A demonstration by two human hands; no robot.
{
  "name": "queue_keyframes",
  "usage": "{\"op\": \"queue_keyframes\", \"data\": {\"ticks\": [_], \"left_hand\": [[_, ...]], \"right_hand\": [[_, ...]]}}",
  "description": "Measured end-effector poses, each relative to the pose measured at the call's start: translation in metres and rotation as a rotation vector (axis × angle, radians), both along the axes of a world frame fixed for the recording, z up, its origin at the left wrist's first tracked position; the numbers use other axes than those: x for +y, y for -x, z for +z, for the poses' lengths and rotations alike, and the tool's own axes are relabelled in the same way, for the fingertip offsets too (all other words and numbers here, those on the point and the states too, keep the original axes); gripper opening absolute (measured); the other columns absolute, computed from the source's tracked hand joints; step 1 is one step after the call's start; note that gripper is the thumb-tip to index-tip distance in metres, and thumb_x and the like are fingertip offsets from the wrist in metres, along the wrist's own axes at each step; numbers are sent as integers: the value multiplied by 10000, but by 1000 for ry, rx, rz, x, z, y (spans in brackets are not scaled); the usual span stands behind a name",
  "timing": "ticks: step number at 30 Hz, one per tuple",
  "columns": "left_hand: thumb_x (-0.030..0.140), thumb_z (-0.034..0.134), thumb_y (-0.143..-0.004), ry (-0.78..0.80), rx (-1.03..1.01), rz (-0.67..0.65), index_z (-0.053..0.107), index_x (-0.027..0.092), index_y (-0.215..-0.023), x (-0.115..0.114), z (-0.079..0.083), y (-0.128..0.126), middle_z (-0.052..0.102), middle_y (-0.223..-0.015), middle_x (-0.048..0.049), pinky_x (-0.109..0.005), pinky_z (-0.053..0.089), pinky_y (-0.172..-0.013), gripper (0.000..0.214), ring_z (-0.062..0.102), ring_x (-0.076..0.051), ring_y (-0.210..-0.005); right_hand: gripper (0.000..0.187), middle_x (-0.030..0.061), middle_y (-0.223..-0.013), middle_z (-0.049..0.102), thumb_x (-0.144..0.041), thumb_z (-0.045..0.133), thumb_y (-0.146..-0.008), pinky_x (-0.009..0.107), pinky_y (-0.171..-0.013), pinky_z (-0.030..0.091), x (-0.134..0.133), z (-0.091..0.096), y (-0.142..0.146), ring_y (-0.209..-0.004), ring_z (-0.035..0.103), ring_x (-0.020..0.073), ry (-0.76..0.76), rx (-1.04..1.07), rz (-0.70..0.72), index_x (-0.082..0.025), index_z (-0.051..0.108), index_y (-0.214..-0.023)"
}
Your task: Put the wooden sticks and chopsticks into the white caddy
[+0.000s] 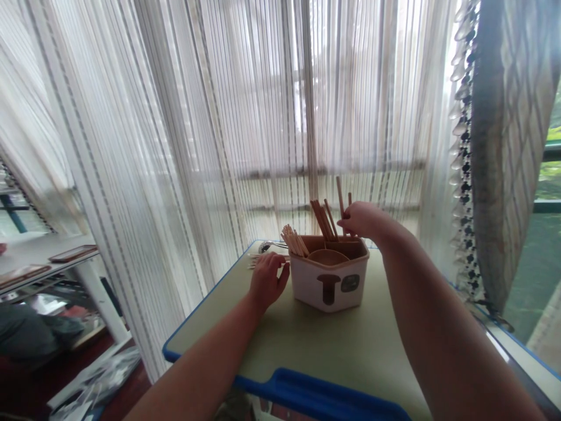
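A white utensil holder with a brown rim and a divided inside stands on the table. Pale wooden sticks fill its left compartment, while brown chopsticks lean in the back one. My right hand pinches brown chopsticks upright above the right rear of the holder; their lower ends are hidden. On the table at the holder's left side rests my left hand, thumb apart from loosely bent fingers, with nothing visible in it. Just beyond it lie more pale sticks and a metal ladle, both partly hidden.
The pale green tabletop has a blue edge with a raised strip at the front. Sheer striped curtains hang close behind it. At far left, a white table carries brown trays, and a person's dark clothing shows below.
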State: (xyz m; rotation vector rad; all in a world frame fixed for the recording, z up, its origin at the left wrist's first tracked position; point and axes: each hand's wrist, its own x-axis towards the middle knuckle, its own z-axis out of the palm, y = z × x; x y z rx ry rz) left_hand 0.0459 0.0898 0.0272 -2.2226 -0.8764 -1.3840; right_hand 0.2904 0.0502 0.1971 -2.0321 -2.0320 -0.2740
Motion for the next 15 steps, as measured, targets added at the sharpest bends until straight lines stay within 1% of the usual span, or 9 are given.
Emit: {"op": "queue_keyframes", "data": {"ticks": [2,4,6,9,11,13,15], "left_hand": [[243,449,-875,43,24,39,496,198,-829,1,0,-1,549,-754,-29,-326,425,-714,79,523,-177,-736],[261,447,-875,108,47,122,512,198,-855,3,-1,-2,573,-795,-41,-339,434,-755,93,543,-187,-778],[269,461,-859,204,46,284,531,189,-906,8,-2,-2,596,-870,-68,-357,440,-789,116,560,-210,-839],[256,491,-812,399,67,591,558,162,-979,17,-6,0,601,-996,-128,-386,449,-793,203,562,-269,-935],[250,495,-792,530,126,726,572,146,-1013,23,-10,2,594,-1053,-160,-405,453,-788,257,555,-303,-977],[263,489,-791,630,165,791,576,131,-1051,27,-13,4,586,-1095,-184,-420,453,-799,305,547,-319,-1008],[301,486,-796,694,186,807,566,116,-1107,30,-16,4,573,-1139,-204,-437,448,-825,371,534,-327,-1041]], "right_hand": [[197,108,-666,655,-279,600,-757,291,-616,444,6,-5,4,-670,626,205,81,-32,-29,-122,718,-736],[156,119,-650,650,-245,631,-717,299,-593,453,11,-9,6,-661,631,223,108,-31,-43,-116,717,-708],[149,129,-651,649,-246,641,-697,308,-574,456,13,-12,6,-662,634,240,117,-32,-51,-117,716,-701],[163,127,-618,637,-278,651,-684,317,-558,453,13,-13,4,-647,631,249,124,-32,-63,-126,709,-679],[187,116,-588,624,-307,639,-694,316,-556,447,9,-10,2,-627,625,240,126,-20,-68,-135,700,-650],[231,111,-592,623,-350,619,-708,321,-564,443,2,-4,3,-628,621,237,80,10,-68,-142,691,-639],[298,114,-640,638,-422,581,-733,336,-589,446,-7,3,4,-662,619,244,-66,64,-65,-151,691,-678]]}}
